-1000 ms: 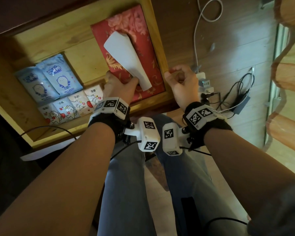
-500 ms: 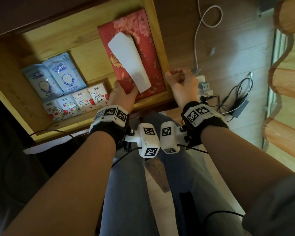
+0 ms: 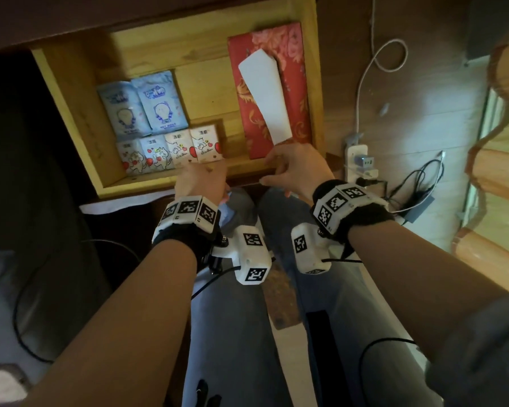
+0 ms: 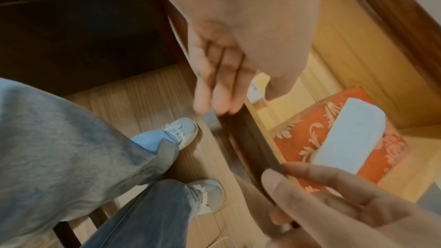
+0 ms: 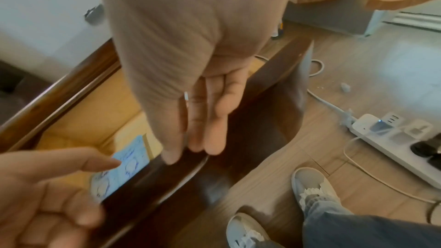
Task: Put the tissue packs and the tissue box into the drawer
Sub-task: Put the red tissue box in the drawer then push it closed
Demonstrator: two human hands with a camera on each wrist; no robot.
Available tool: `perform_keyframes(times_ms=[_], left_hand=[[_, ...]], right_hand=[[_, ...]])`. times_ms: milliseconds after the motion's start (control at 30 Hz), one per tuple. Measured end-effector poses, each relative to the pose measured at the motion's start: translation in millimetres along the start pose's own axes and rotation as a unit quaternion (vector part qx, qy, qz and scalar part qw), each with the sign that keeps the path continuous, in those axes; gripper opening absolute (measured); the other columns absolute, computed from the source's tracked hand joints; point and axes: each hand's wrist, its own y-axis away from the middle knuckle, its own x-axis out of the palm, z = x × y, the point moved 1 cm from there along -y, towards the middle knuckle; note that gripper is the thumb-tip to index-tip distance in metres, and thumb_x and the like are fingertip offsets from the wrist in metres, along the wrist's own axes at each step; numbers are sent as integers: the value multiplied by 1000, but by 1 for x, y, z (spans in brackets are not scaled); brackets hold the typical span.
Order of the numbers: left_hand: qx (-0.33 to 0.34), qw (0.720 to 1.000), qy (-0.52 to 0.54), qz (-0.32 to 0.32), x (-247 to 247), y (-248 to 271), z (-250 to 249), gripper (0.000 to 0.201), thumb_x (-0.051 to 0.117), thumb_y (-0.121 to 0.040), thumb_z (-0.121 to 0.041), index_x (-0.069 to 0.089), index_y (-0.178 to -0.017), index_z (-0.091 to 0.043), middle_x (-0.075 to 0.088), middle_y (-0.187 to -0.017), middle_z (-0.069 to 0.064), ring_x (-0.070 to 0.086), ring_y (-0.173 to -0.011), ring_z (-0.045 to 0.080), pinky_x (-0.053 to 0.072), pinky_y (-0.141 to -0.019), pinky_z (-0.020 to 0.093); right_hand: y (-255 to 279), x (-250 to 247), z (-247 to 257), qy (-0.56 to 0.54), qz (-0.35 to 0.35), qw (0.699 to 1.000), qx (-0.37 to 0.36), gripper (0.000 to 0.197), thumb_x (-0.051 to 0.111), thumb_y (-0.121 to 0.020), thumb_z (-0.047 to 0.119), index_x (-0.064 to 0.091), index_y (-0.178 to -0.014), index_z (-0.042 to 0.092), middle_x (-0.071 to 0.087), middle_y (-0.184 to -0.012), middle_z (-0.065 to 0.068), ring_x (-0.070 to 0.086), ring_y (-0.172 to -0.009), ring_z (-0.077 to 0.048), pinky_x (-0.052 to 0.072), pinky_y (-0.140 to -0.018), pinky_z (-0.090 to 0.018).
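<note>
Resting in the open drawer point(image 3: 316, 92) beside the soft, light tissue packs point(image 3: 159, 121), the crushable cardboard tissue box point(image 3: 272, 92) suits gripping by its long sides, while left hand point(image 3: 202, 180) and right hand point(image 3: 299, 168) hover empty, fingers relaxed, at the front edge.

power strip point(image 3: 358, 163) | white cable point(image 3: 365, 83) | shoes point(image 4: 183, 131) | wood floor point(image 3: 423, 98)

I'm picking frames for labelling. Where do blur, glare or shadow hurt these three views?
Head view: sharp on the tissue box, deep shadow left of the drawer, window glare on the floor at right. Left wrist view: left hand motion-blurred. Right wrist view: right hand soft, drawer front smeared, floor glare at right.
</note>
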Motion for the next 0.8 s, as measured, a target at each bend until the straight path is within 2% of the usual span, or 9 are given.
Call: perform_keyframes(times_ms=[100, 200, 333, 400, 500, 567, 667, 700, 800], left_hand=[[-53, 995, 35, 83, 0, 1, 14, 42, 52, -81, -40, 64, -53, -11, 67, -52, 0, 66, -64, 18, 50, -62, 26], [-26, 997, 30, 69, -3, 4, 15, 37, 55, -82, -31, 57, -50, -13, 55, -50, -2, 50, -54, 15, 38, -57, 27], [20, 996, 48, 72, -7, 5, 20, 37, 59, -82, -23, 52, -48, -10, 44, -48, 3, 43, -54, 19, 34, -61, 28], [40, 995, 44, 77, -12, 3, 21, 29, 58, -86, -24, 66, -61, -10, 53, -56, 3, 49, -62, 18, 36, -64, 26], [65, 996, 31, 61, -21, -1, 18, 23, 57, -88, -28, 73, -95, -13, 68, -87, 3, 56, -86, 14, 38, -78, 23], [72, 995, 52, 43, -30, -7, 14, 22, 59, -86, -28, 72, -99, -15, 71, -101, 5, 60, -96, 18, 43, -85, 26], [85, 993, 76, 24, -41, -15, 7, 18, 59, -81, -28, 73, -89, -20, 72, -101, 9, 63, -99, 26, 48, -94, 35], [92, 992, 79, 20, -45, -18, 6, 17, 58, -82, -27, 73, -89, -23, 72, -102, 9, 63, -100, 26, 48, -95, 34], [95, 992, 79, 9, -54, -28, 9, 27, 58, -87, -21, 66, -113, -22, 67, -118, 6, 59, -112, 22, 37, -92, 21]], right_hand=[[2, 9, 7, 86, -17, 996, 6, 26, 70, -75, 29, 65, -99, 18, 71, -90, -7, 64, -94, -26, 52, -84, -38], [3, 15, 11, 130, -62, 989, 19, 29, 68, -76, 32, 63, -101, 18, 69, -100, -8, 61, -102, -28, 47, -83, -36], [3, 20, 14, 118, -103, 987, 41, 32, 70, -74, 34, 59, -100, 18, 70, -95, -8, 63, -94, -29, 49, -82, -37], [1, 21, 18, 103, -134, 984, 49, 33, 71, -73, 34, 56, -99, 19, 70, -90, -8, 64, -89, -30, 52, -80, -39], [-5, 20, 26, 82, -175, 979, 67, 31, 71, -72, 32, 53, -94, 18, 70, -85, -8, 65, -83, -30, 53, -77, -41], [-10, 18, 34, 63, -206, 973, 81, 28, 71, -73, 31, 55, -89, 17, 70, -83, -6, 66, -82, -29, 53, -76, -40], [-17, 13, 47, 40, -241, 965, 95, 20, 68, -78, 31, 60, -86, 14, 70, -84, -5, 65, -85, -26, 51, -75, -37], [-19, 13, 50, 25, -252, 963, 93, 19, 67, -79, 31, 61, -85, 13, 70, -83, -4, 65, -85, -26, 52, -74, -37], [-27, 15, 56, -37, -287, 955, 72, 17, 65, -79, 31, 64, -82, 14, 71, -82, -2, 66, -83, -22, 55, -75, -41]])
